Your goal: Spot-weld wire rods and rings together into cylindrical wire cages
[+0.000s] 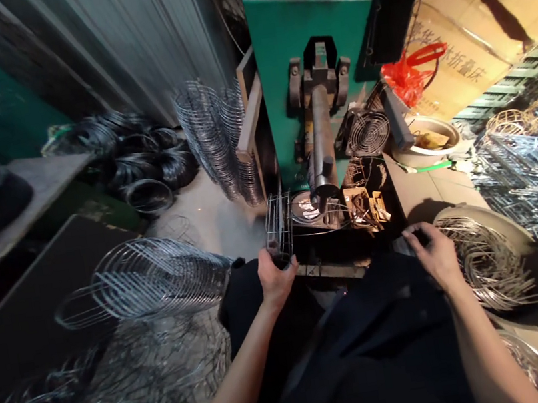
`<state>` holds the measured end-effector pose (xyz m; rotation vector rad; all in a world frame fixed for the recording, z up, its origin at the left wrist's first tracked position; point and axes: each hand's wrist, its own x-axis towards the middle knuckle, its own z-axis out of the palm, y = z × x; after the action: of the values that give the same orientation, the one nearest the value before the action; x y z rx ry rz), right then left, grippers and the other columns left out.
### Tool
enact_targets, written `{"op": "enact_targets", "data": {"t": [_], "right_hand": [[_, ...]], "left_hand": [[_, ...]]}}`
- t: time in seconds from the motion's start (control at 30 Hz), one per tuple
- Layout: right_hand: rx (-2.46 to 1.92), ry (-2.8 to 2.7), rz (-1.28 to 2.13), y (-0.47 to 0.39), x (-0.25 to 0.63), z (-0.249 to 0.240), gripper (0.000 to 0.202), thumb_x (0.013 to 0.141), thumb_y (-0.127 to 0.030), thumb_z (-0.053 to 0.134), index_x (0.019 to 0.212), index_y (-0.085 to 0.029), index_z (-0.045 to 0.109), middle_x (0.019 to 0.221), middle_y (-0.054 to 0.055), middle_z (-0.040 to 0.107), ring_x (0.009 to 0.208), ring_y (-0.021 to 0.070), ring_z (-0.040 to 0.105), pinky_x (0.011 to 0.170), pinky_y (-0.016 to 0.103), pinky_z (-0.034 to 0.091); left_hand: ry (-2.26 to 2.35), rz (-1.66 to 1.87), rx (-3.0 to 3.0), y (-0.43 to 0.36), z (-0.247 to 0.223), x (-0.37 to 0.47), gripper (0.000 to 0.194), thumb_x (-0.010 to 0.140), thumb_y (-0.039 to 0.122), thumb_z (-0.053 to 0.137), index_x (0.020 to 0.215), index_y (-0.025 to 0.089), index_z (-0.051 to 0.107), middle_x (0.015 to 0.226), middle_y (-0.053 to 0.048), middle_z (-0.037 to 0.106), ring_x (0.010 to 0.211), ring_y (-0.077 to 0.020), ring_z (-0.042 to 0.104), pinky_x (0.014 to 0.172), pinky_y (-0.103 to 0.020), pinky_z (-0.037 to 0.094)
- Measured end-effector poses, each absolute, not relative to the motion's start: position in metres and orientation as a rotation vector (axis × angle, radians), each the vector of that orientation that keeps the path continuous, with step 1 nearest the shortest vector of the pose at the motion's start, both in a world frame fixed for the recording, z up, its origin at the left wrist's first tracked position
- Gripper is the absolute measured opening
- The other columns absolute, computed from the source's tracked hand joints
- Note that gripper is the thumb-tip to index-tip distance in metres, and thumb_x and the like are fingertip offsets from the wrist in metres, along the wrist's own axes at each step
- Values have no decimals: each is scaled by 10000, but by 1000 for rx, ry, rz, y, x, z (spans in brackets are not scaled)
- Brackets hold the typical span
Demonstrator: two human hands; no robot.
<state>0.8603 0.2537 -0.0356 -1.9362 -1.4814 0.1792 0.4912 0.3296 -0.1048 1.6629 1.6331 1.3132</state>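
My left hand [276,278] grips the lower end of a small wire grid frame [279,227], held upright in front of the green welding machine [314,67]. The frame stands just left of the machine's dark electrode arm [321,146]. My right hand [433,252] rests at the left rim of a round basin [533,243] full of bent wire pieces [491,269], fingers curled on the wires. Whether a wire is pinched in them is not clear. My lap in dark trousers fills the foreground.
Stacked round wire baskets [159,275] lie at my left, more stand upright [216,135] beside the machine. Black wire coils [140,153] sit behind. A small fan [367,133], a white bowl [428,137], cardboard boxes [470,30] and piled wire racks [534,182] crowd the right.
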Motion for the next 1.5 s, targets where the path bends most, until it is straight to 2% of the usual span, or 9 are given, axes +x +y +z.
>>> {"op": "enact_targets", "data": {"t": [0.17,0.33,0.53,0.73,0.9,1.07,1.17,1.33,1.5], "right_hand": [[-1932,-1594,249,257,862,-51,282,923,-442,544,1023,-209,668,987,76,687,887,249,655,854,381,513],[-1489,-2068,669,249,812,-73,566,883,-176,522,1439,-275,491,1474,85,432,1333,234,464,1103,388,417],[-1349,-2044,964,205,753,-85,363,929,-150,519,1262,-261,608,1337,92,526,1209,215,551,1041,354,466],[-1380,-2207,1227,154,749,-104,452,747,39,441,1030,-232,668,1159,66,618,1094,209,571,961,354,487],[-1472,-2046,1226,138,752,-109,189,953,-141,433,950,-215,607,954,55,604,862,181,598,797,297,509],[-1601,-2046,960,156,725,-119,224,995,-197,386,951,-199,606,882,62,600,786,187,600,723,289,508],[-1640,-2098,885,166,705,-118,241,959,-169,420,1058,-209,636,1003,85,638,850,197,633,735,287,527],[-1847,-1730,473,140,788,-82,240,953,-345,491,1132,-272,634,1083,87,677,984,264,659,869,401,537],[-2653,-811,-69,37,952,-109,310,749,-587,497,613,-310,535,525,101,542,415,305,527,441,472,427]], "left_hand": [[1370,1029,1400,294,-78,470,399,691,343,779,958,188,527,970,-64,639,961,-248,663,848,-378,547],[1041,692,973,288,-43,444,472,764,448,745,1089,135,605,1030,-110,698,665,-176,686,609,-286,541],[1138,512,677,301,-61,451,512,769,580,690,924,93,662,738,-102,709,422,-100,544,399,-205,415],[1172,395,561,298,-85,469,567,805,645,625,957,99,624,722,-106,703,446,-136,583,413,-239,452],[1046,603,374,274,-84,474,718,859,751,421,1233,140,482,1054,-194,708,843,-255,721,630,-360,568],[1064,682,464,215,-103,513,917,605,561,849,1306,166,409,1183,-211,657,1003,-289,695,836,-404,552],[1269,814,728,204,-108,540,870,598,359,885,1299,177,403,1027,-105,670,911,-225,683,844,-367,536],[1552,922,1190,227,-106,535,622,693,316,767,1232,192,482,895,-7,583,808,-167,604,763,-303,508],[1513,919,1301,240,-110,516,512,705,354,750,1104,221,459,790,49,497,648,-124,528,642,-258,471]]}}
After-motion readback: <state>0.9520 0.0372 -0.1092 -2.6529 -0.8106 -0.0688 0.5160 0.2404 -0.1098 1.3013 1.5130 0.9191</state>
